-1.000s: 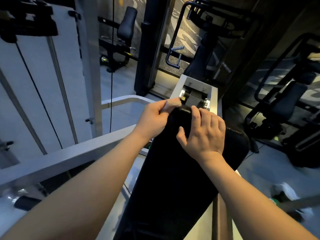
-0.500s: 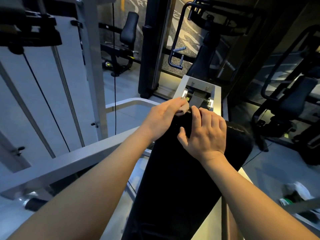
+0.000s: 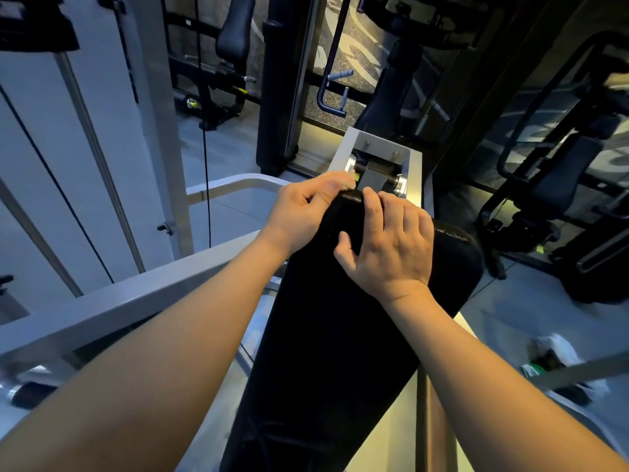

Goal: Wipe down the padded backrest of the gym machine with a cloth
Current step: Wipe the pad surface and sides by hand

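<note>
The backrest [image 3: 340,335] is in front of me, a long black pad which slopes up to a rounded top edge, and both my hands are at that edge. My left hand [image 3: 303,207] has its fingers curled and pinches the cloth [image 3: 346,185]. Only a small pale bit of it shows at my fingertips, pressed on the left corner of the pad. My right hand [image 3: 391,247] holds nothing; it lies flat on the pad just beside, with relaxed fingers over the edge. I judge the pad to be firm inside but soft on the surface. Its skin looks smooth and a little shiny, so the cloth should slide easily. The cloth seems light and limp, so it is better to bunch it under the fingers than to hold it by a corner. Just behind the top edge is a grey metal bracket [image 3: 377,139] with bolts, where the cloth could catch. A grey rail [image 3: 136,298] runs close on my left, and a thin cable [image 3: 204,131] hangs beyond it.
</note>
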